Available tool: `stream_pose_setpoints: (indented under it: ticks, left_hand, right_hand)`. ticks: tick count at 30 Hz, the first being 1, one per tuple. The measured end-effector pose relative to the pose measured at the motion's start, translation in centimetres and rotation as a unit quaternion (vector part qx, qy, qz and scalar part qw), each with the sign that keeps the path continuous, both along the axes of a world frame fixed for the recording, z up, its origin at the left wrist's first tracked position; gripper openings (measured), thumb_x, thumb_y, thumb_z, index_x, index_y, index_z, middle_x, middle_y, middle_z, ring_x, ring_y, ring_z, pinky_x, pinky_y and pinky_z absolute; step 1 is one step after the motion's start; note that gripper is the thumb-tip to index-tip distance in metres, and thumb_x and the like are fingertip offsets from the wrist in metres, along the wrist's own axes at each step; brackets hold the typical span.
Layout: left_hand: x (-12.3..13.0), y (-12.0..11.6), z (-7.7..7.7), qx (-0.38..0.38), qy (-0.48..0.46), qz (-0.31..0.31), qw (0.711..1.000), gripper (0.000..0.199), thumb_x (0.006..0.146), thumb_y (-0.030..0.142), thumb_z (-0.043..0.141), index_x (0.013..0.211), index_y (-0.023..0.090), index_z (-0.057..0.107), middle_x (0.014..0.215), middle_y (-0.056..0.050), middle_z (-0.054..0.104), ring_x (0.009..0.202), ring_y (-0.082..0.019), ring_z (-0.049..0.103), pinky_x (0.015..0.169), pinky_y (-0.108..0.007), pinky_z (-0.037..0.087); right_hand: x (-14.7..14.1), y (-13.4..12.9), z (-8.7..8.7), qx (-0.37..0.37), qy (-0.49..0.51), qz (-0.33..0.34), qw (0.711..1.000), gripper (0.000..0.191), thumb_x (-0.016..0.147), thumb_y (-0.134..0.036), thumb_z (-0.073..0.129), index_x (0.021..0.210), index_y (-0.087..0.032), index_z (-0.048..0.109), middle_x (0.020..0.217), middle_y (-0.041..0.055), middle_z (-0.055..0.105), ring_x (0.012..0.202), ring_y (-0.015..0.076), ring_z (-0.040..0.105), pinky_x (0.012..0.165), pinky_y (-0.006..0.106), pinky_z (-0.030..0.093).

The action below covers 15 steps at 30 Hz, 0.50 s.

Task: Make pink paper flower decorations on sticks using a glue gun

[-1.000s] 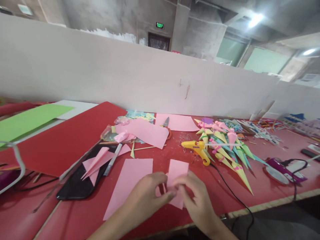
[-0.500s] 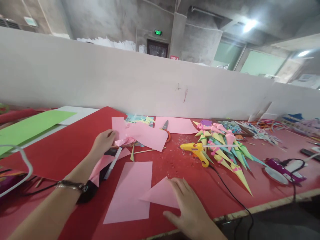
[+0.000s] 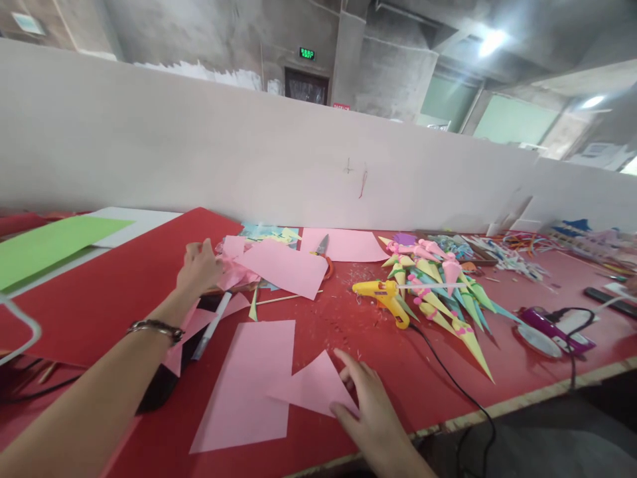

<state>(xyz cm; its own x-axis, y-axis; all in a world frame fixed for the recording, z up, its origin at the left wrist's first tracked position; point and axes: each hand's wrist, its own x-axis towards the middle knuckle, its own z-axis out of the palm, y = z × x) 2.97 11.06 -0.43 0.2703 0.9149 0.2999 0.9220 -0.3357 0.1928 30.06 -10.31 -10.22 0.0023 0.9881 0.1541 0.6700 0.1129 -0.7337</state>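
My left hand [image 3: 199, 267] is over the left end of a heap of pink paper scraps [image 3: 235, 269]. Its fingers are bent and apart, and no object shows in them. My right hand [image 3: 367, 397] is open at the right edge of a folded pink paper piece [image 3: 314, 385], thumb against its corner and fingers raised off it. That piece overlaps a flat pink sheet [image 3: 249, 382]. Behind the scraps are another pink sheet [image 3: 288, 263] and scissors with orange handles [image 3: 329, 267]. A light-coloured cutter or ruler strip [image 3: 212, 326] lies below my left wrist.
A yellow glue gun [image 3: 382, 291] with a black cord lies beside a pile of paper cones [image 3: 438, 279]. Large red card [image 3: 134, 285] and green card [image 3: 54, 245] cover the left side. A purple device [image 3: 557, 328] lies near the front edge at right.
My left hand has lifted slightly, its fingers now raised above the pink scraps. My right hand's fingers have come off the folded paper, leaving the thumb at its corner. The view has shifted slightly.
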Motion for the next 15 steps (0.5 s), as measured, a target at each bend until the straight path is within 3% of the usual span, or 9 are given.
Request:
stream_pose_setpoints:
  ticks: [3, 4, 5, 7, 10, 13, 15]
  left_hand:
    - [0.9, -2.1, 0.0, 0.021, -0.004, 0.038, 0.999, 0.049, 0.095, 0.025, 0.023, 0.131, -0.006, 0.031, 0.13, -0.021, 0.045, 0.127, -0.037, 0.032, 0.098, -0.049, 0.038]
    - [1.4, -3.1, -0.2, 0.022, -0.001, 0.026, 0.999, 0.048, 0.094, 0.026, 0.027, 0.132, -0.001, 0.034, 0.133, -0.019, 0.044, 0.128, -0.035, 0.032, 0.101, -0.049, 0.035]
    - [1.9, -4.3, -0.5, 0.023, 0.005, -0.001, 1.0, 0.047, 0.093, 0.028, 0.033, 0.134, 0.007, 0.035, 0.135, -0.015, 0.045, 0.129, -0.031, 0.033, 0.104, -0.049, 0.032]
    - [3.0, -7.3, -1.4, 0.016, 0.047, -0.153, 0.987, 0.056, 0.083, 0.032, 0.051, 0.135, 0.016, 0.037, 0.136, -0.011, 0.046, 0.129, -0.029, 0.036, 0.104, -0.045, 0.033]
    - [4.5, -12.0, -3.1, 0.004, 0.101, -0.286, 0.953, 0.073, 0.07, 0.026, 0.061, 0.138, 0.026, 0.035, 0.14, -0.006, 0.045, 0.132, -0.027, 0.033, 0.108, -0.042, 0.03]
    - [5.8, -15.3, -4.0, 0.004, 0.145, -0.351, 0.925, 0.066, 0.074, 0.021, 0.057, 0.136, 0.033, 0.038, 0.138, 0.0, 0.05, 0.13, -0.023, 0.037, 0.11, -0.043, 0.023]
    - [6.2, -16.5, -4.2, -0.034, 0.153, -0.389, 0.908, 0.069, 0.074, 0.021, 0.056, 0.138, 0.034, 0.035, 0.14, 0.002, 0.048, 0.129, -0.02, 0.04, 0.111, -0.042, 0.021]
  right_hand:
    - [0.1, 0.1, 0.1, -0.004, 0.008, 0.004, 1.0, 0.054, 0.069, -0.007, 0.055, 0.122, -0.018, 0.057, 0.092, 0.0076, 0.066, 0.087, 0.0228, 0.06, 0.081, 0.035, 0.048]
    - [0.2, 0.2, 0.3, -0.007, 0.009, 0.007, 1.0, 0.047, 0.071, -0.008, 0.055, 0.117, -0.018, 0.061, 0.093, 0.0083, 0.066, 0.089, 0.0232, 0.059, 0.082, 0.036, 0.047]
    - [0.3, 0.3, 0.6, -0.01, 0.01, 0.01, 1.0, 0.04, 0.073, -0.008, 0.054, 0.111, -0.017, 0.064, 0.094, 0.0089, 0.066, 0.09, 0.0236, 0.059, 0.084, 0.036, 0.046]
    - [0.6, 0.6, 1.5, -0.012, 0.016, 0.029, 0.999, 0.025, 0.076, -0.008, 0.054, 0.094, -0.017, 0.069, 0.091, 0.0082, 0.067, 0.089, 0.0229, 0.06, 0.086, 0.036, 0.044]
    - [1.0, 1.1, 3.2, -0.001, 0.042, 0.075, 0.996, 0.022, 0.077, -0.004, 0.054, 0.08, -0.02, 0.069, 0.082, 0.003, 0.066, 0.085, 0.0183, 0.06, 0.088, 0.034, 0.04]
    - [1.3, 1.2, 4.4, 0.013, 0.038, 0.13, 0.991, 0.029, 0.074, 0.001, 0.053, 0.078, -0.025, 0.068, 0.084, -0.0019, 0.066, 0.088, 0.0145, 0.061, 0.104, 0.041, 0.023]
    - [1.6, 1.1, 4.7, 0.008, 0.032, 0.157, 0.987, 0.033, 0.072, 0.003, 0.052, 0.079, -0.025, 0.067, 0.091, -0.0029, 0.067, 0.093, 0.0135, 0.061, 0.108, 0.045, 0.01]
